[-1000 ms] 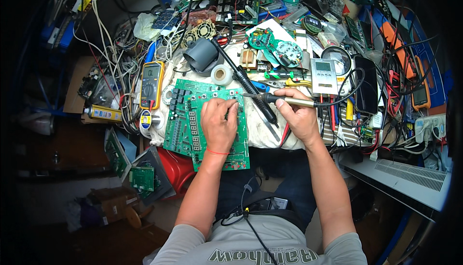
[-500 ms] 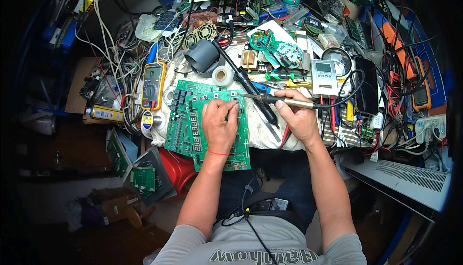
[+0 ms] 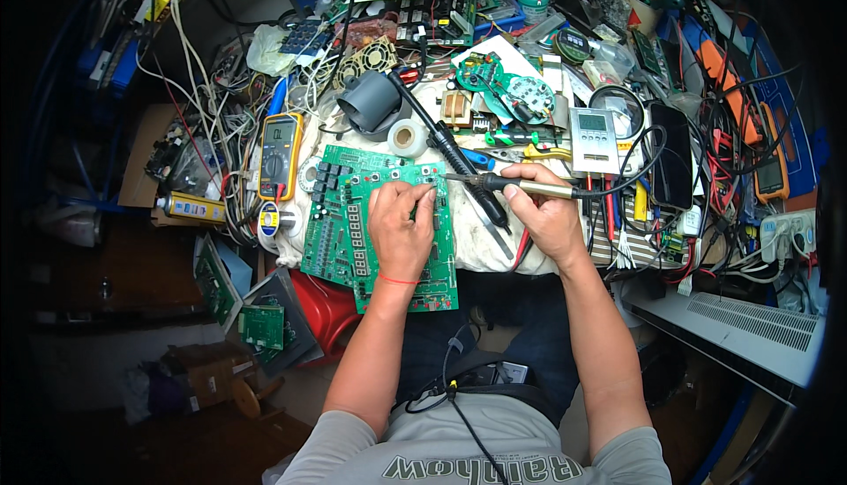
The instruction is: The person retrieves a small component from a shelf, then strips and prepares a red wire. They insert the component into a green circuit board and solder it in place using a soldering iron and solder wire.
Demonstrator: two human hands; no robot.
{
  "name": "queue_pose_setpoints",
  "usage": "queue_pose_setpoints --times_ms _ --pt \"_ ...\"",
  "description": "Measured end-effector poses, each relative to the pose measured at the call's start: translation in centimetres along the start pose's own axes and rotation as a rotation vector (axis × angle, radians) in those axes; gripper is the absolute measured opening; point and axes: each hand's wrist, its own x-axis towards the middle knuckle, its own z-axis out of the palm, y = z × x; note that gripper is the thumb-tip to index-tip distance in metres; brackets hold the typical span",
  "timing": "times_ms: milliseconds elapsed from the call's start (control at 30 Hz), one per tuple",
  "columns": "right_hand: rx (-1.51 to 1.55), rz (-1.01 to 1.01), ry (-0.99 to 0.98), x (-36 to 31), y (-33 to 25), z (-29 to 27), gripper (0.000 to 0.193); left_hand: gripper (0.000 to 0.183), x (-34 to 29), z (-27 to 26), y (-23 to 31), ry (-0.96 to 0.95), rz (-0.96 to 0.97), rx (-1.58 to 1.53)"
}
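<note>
My left hand rests on a green circuit board with a row of digit displays and small buttons. Its thumb and forefinger are pinched together near the board's right side; anything between them is too small to make out. A second green board lies partly under the first. My right hand is closed round a soldering iron, held level. Its thin tip points left, close to the board's upper right corner. Beneath the iron, a long black tube-shaped tool lies slantwise.
A white roll and a grey cup-shaped part lie behind the boards. A yellow multimeter stands at left. To the right are pliers, a small silver display unit and a phone. Cables and electronic parts crowd the back.
</note>
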Motion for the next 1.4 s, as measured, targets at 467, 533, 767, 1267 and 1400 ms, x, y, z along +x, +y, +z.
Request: queue_pose_setpoints --times_ms 467,533,767,1267,1400 --pt "0.005 0.018 0.000 -0.01 -0.02 0.07 0.022 0.010 0.20 -0.25 0.19 -0.025 -0.014 -0.010" --pt "0.000 0.018 0.000 -0.02 -0.03 0.07 0.022 0.010 0.17 -0.29 0.18 -0.029 -0.021 -0.018" --pt "-0.001 0.016 -0.009 0.00 -0.01 0.01 0.022 0.009 0.17 -0.33 0.05 -0.028 -0.039 -0.051" --pt "-0.005 0.017 -0.009 -0.06 0.01 -0.04 0.022 0.007 0.26 -0.55 0.15 -0.077 -0.026 -0.031" --pt "-0.015 0.025 -0.015 -0.05 0.03 -0.05 0.022 0.007 0.29 -0.64 0.23 -0.098 -0.046 -0.028"
